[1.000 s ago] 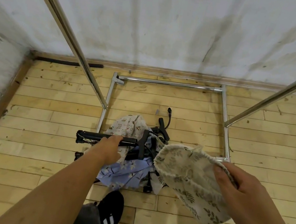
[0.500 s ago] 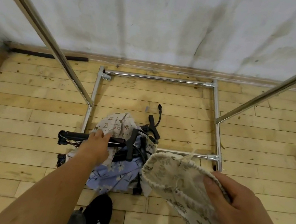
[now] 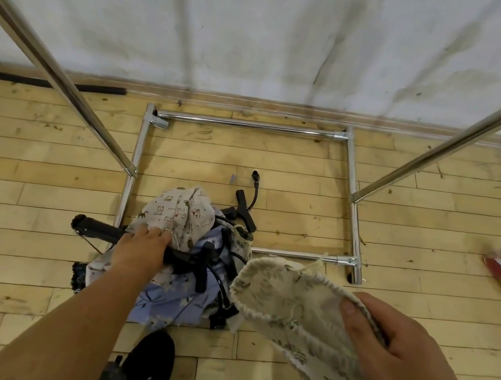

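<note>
Curled over a bar (image 3: 91, 226), the left hand (image 3: 141, 248) is closed around it where it lies across a heap of cloths (image 3: 177, 211) on the floor (image 3: 33, 177), at the near left corner of a rack (image 3: 351, 211). A bag (image 3: 289, 309) is held up just right of the heap, its rim pinched between thumb and fingers of the right hand (image 3: 383, 333), its mouth turned toward the heap. Cords (image 3: 256, 190) are tangled in the heap beside the bar. If the bar is lifted as it lies, cords and cloth are likely to be dragged up with it and snagged at the bag's mouth. Since the rim is pinched at one side only, the mouth may be collapsed when the bar is pushed in, and the bar could be dropped beside the bag.
</note>
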Available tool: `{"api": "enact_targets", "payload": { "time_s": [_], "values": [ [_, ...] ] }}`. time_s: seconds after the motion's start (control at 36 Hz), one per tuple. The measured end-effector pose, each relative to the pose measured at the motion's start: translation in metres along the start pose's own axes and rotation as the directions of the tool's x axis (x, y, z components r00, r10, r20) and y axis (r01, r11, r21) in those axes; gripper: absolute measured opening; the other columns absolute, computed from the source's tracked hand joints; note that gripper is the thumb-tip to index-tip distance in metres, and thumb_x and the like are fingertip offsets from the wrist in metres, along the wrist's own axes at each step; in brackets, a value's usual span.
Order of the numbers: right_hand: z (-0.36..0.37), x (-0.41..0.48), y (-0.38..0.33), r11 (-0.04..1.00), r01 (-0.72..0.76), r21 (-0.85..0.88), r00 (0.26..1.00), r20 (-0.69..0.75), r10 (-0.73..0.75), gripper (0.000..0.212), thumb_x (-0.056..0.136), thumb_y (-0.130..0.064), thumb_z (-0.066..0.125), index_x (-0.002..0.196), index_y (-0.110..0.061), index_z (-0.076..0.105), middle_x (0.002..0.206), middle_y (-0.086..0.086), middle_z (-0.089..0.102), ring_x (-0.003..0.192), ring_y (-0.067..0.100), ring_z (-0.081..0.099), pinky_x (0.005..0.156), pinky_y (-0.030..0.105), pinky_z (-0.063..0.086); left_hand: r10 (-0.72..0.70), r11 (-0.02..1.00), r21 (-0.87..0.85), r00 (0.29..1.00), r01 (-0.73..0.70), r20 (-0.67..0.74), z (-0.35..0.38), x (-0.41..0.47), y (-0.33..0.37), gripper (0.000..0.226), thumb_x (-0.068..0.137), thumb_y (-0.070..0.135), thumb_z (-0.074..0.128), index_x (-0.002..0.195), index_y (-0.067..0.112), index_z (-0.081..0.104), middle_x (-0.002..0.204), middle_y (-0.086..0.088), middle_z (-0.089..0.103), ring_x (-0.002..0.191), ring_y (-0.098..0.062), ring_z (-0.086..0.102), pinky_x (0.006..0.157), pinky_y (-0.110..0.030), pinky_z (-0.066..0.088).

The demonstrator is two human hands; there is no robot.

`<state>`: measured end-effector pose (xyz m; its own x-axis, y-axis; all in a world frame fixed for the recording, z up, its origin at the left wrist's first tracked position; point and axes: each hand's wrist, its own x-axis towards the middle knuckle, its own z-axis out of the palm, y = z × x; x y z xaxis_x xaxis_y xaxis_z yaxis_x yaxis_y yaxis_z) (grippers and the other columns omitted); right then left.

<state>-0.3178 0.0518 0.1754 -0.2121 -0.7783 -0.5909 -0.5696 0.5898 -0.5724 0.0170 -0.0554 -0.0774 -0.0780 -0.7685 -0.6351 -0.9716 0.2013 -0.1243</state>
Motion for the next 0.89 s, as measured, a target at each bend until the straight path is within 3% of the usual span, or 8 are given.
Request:
{"api": "enact_targets", "payload": {
  "time_s": [0.11, 0.28, 0.39, 0.44, 0.56, 0.75, 0.83, 0.89],
  "values": [
    [-0.004, -0.001, 0.002, 1.0, -0.01, 0.02, 1.0, -0.027, 0.011, 0.027, 0.098, -0.049, 0.048, 0.086, -0.05, 0.072, 0.079, -0.023, 0.072, 0.074, -0.004, 0.065, 0.063, 0.022, 0.051, 0.047, 0.999, 0.013, 0.999, -0.047, -0.026, -0.008, -0.01, -0.001, 0.038, 0.101, 0.027, 0.053, 0.137, 0.034, 0.043, 0.127, 0.003, 0.06, 0.122, -0.024, 0.054, 0.099, -0.043, 0.048],
    [-0.012, -0.004, 0.007, 0.999, -0.003, 0.04, 0.998, -0.063, 0.006, 0.029, 0.099, -0.05, 0.045, 0.087, -0.046, 0.071, 0.077, -0.011, 0.072, 0.074, 0.011, 0.068, 0.071, 0.038, 0.058, 0.069, 0.994, -0.078, 0.993, -0.076, -0.095, -0.037, -0.034, 0.006, 0.047, 0.103, 0.046, 0.051, 0.146, 0.033, 0.038, 0.129, 0.002, 0.059, 0.123, -0.024, 0.051, 0.098, -0.042, 0.048],
    [-0.016, -0.006, 0.007, 0.998, 0.031, 0.046, 0.996, -0.084, -0.027, 0.029, 0.103, -0.048, 0.044, 0.09, -0.047, 0.07, 0.078, -0.021, 0.07, 0.075, 0.005, 0.066, 0.064, 0.028, 0.051, 0.053, 0.985, -0.153, 0.986, -0.078, -0.161, -0.066, -0.053, 0.01, 0.042, 0.099, 0.049, 0.057, 0.136, 0.033, 0.044, 0.121, 0.002, 0.063, 0.115, -0.025, 0.054, 0.091, -0.041, 0.051],
    [-0.019, -0.008, 0.005, 0.997, 0.055, 0.046, 0.994, -0.092, -0.051, 0.028, 0.104, -0.048, 0.043, 0.091, -0.048, 0.068, 0.077, -0.016, 0.071, 0.075, 0.004, 0.065, 0.062, 0.024, 0.048, 0.049, 0.978, -0.188, 0.98, -0.087, -0.195, -0.082, -0.064, 0.012, 0.049, 0.098, 0.048, 0.06, 0.14, 0.033, 0.042, 0.122, 0.002, 0.064, 0.113, -0.025, 0.055, 0.089, -0.042, 0.052],
    [-0.023, -0.012, 0.002, 0.995, 0.093, 0.028, 0.989, -0.119, -0.089, 0.028, 0.106, -0.045, 0.044, 0.092, -0.042, 0.068, 0.082, -0.01, 0.07, 0.078, 0.006, 0.063, 0.065, 0.026, 0.047, 0.051, 0.962, -0.249, 0.97, -0.112, -0.238, -0.11, -0.092, 0.017, 0.06, 0.099, 0.047, 0.061, 0.153, 0.032, 0.037, 0.126, 0.0, 0.062, 0.118, -0.026, 0.049, 0.093, -0.04, 0.05],
    [-0.034, -0.021, -0.003, 0.994, 0.104, 0.022, 0.982, -0.162, -0.099, 0.033, 0.108, -0.039, 0.043, 0.097, -0.023, 0.07, 0.086, -0.002, 0.071, 0.08, 0.012, 0.063, 0.068, 0.029, 0.048, 0.013, 0.885, -0.429, 0.931, -0.181, -0.366, -0.156, -0.149, 0.017, 0.043, 0.098, 0.051, 0.059, 0.137, 0.038, 0.047, 0.108, 0.0, 0.059, 0.109, -0.025, 0.049, 0.089, -0.04, 0.048],
    [-0.039, -0.027, -0.007, 0.992, 0.113, 0.056, 0.977, -0.185, -0.101, 0.031, 0.107, -0.04, 0.044, 0.099, -0.028, 0.072, 0.087, -0.006, 0.071, 0.081, 0.01, 0.064, 0.069, 0.029, 0.05, 0.019, 0.852, -0.469, 0.909, -0.233, -0.417, -0.179, -0.176, 0.022, 0.041, 0.099, 0.054, 0.056, 0.136, 0.041, 0.044, 0.103, 0.002, 0.053, 0.103, -0.023, 0.046, 0.088, -0.039, 0.042],
    [-0.043, -0.033, -0.011, 0.987, 0.124, 0.098, 0.974, -0.202, -0.102, 0.03, 0.107, -0.041, 0.045, 0.094, -0.032, 0.072, 0.085, -0.008, 0.072, 0.081, 0.011, 0.066, 0.071, 0.032, 0.054, 0.031, 0.806, -0.521, 0.899, -0.282, -0.438, -0.193, -0.196, 0.025, 0.041, 0.097, 0.056, 0.057, 0.134, 0.048, 0.041, 0.103, 0.006, 0.051, 0.101, -0.023, 0.049, 0.09, -0.044, 0.048]
  ]
}}
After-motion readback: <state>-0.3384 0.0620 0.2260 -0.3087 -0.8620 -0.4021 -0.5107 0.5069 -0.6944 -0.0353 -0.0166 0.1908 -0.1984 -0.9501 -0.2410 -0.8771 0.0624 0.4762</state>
